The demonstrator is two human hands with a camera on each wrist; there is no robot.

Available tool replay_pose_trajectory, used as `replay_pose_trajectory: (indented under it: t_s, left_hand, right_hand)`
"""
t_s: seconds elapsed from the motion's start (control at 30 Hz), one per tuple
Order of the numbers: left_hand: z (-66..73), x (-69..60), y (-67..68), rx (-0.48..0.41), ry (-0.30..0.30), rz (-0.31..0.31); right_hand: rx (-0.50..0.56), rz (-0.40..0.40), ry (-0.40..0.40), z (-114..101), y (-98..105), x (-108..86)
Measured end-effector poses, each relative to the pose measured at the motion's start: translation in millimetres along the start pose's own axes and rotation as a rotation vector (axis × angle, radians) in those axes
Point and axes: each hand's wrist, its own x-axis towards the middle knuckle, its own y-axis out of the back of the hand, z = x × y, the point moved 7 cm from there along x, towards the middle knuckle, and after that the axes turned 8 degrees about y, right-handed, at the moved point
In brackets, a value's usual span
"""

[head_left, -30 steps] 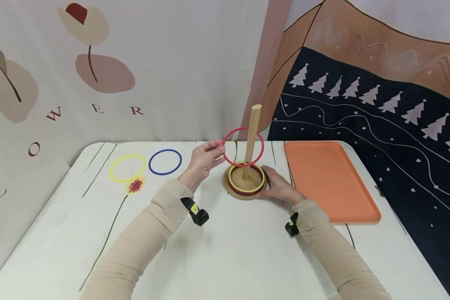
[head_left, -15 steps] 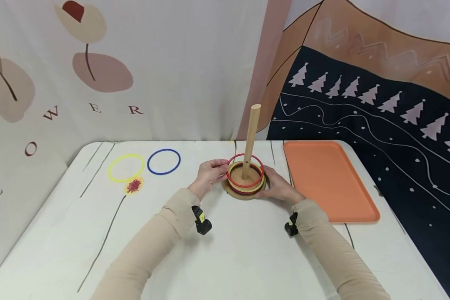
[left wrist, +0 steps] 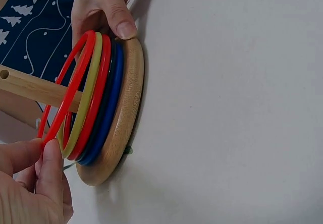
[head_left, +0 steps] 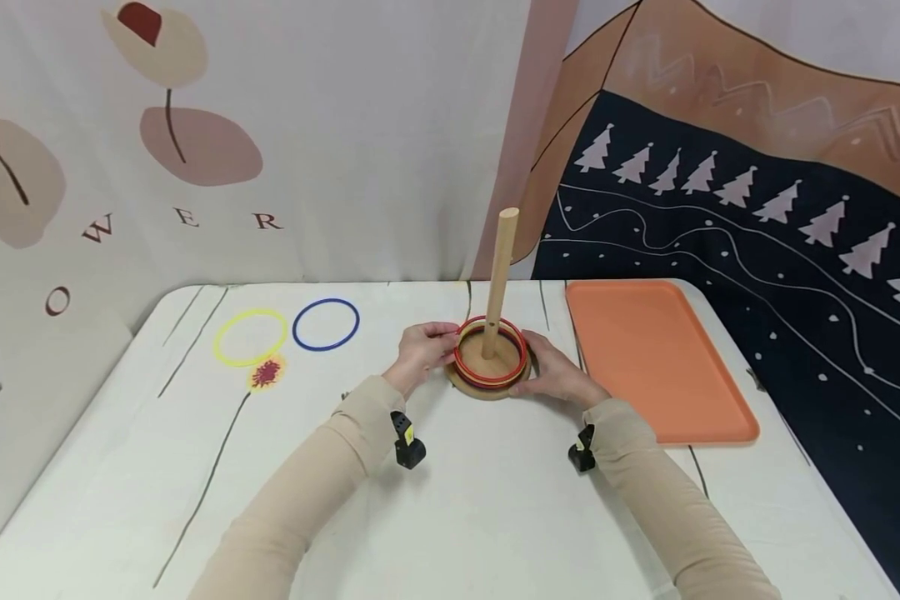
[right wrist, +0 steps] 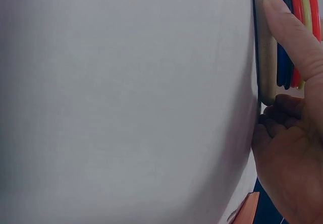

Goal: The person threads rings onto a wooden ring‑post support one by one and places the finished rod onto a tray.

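A wooden post (head_left: 501,275) rises from a round wooden base (left wrist: 128,95), and a stack of rings circles its foot: blue, dark, red and yellow, as the left wrist view shows. My left hand (head_left: 422,354) pinches a red ring (left wrist: 74,85) between thumb and fingers; it surrounds the post, slightly tilted, at the top of the stack. On the other side my right hand (head_left: 558,371) grips the edge of the base, its thumb (right wrist: 290,32) on the rim and its fingers curled at the side.
At the left of the white table (head_left: 450,517) lie a yellow ring (head_left: 219,340) and a blue ring (head_left: 296,326), close together. An orange tray (head_left: 660,362) lies to the right of the base. Printed cloth (head_left: 390,142) hangs behind the table.
The red ring has come down around the post from halfway up to the stack, my left hand lowering with it. My right hand has stayed at the base.
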Motion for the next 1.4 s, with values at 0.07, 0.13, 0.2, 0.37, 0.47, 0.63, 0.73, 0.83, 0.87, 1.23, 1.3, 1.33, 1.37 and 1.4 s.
replay_pose_trajectory:
  t_s: [0.07,0.13,0.2,0.37,0.47,0.63,0.73,0.83,0.87,1.23,1.3,1.33,1.37,1.4]
  left_hand:
    - [-0.3,0.2,0.0,0.014,-0.002,0.005]
    - [-0.7,0.6,0.2,0.029,-0.006,0.012]
    - [-0.9,0.9,0.5,0.043,-0.015,0.018]
    - [-1.8,2.0,1.4,0.054,-0.028,0.029]
    - [-2.0,2.7,1.9,0.054,-0.035,0.038]
    - [-2.0,3.8,2.2,0.069,-0.053,0.053]
    - [-2.3,3.8,1.9,0.083,-0.057,0.059]
    - [-3.1,4.4,1.3,0.091,-0.061,0.062]
    - [-3.5,4.7,1.0,0.092,-0.063,0.062]
    - [-2.8,1.2,9.2,0.022,-0.105,0.056]
    - [-2.0,0.3,14.0,0.01,-0.109,0.046]
    - [-1.5,0.4,16.9,0.004,-0.109,0.042]
    - [-1.4,0.6,20.4,0.0,-0.109,0.04]
    - [-1.3,0.9,24.0,-0.003,-0.106,0.039]
  right_hand:
    - [-0.001,-0.001,-0.009,0.0,-0.2,-0.1]
    - [-0.007,-0.003,-0.023,-0.2,-0.3,-0.6]
    - [-0.02,-0.008,-0.038,0.5,-0.7,-0.8]
    - [-0.035,-0.015,-0.062,1.9,-1.1,-0.8]
    - [-0.034,-0.014,-0.039,0.0,-0.5,-0.4]
    - [-0.031,-0.016,-0.022,-1.5,-0.1,0.0]
    - [-0.022,-0.014,-0.018,-2.1,-0.1,-0.1]
    - [-0.02,-0.01,-0.016,-2.5,0.2,-0.1]
    - [-0.018,-0.009,-0.018,-2.4,0.3,-0.1]
    - [-0.025,-0.013,-0.081,1.9,-1.3,-0.7]
    - [-0.033,-0.015,-0.084,2.5,-1.5,-0.7]
    - [-0.039,-0.016,-0.085,2.6,-1.7,-0.8]
    - [-0.038,-0.016,-0.086,2.8,-1.8,-0.8]
    - [-0.042,-0.016,-0.082,2.7,-1.7,-0.6]
